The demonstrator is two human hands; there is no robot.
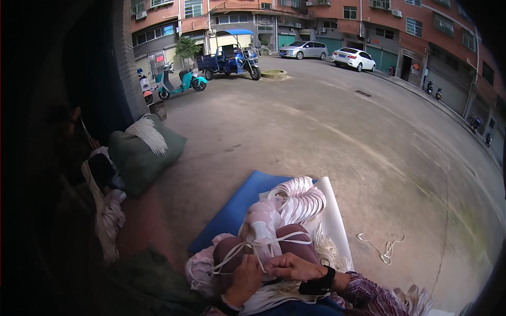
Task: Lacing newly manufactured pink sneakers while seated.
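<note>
Both my hands are in front of my knees, working on a white lace [232,254] that loops out to either side. My left hand [245,280] has its fingers closed on the lace. My right hand [296,267], with a dark band at the wrist, pinches the lace close to the left fingertips. Just beyond them, a pale pink-and-white piece like a shoe upper [262,227] rests between my knees. A curved row of nested similar pieces [303,203] lies farther out. Loose white laces [274,296] lie across my lap, below the hands.
A blue sheet [221,218] and a white sheet [336,221] lie on the concrete. A stray lace [387,250] is at right. On the left stands a green sack [145,163] topped with a lace bundle [147,134]; beside it, a person's hand [75,113] shows in shadow. Vehicles are parked beyond.
</note>
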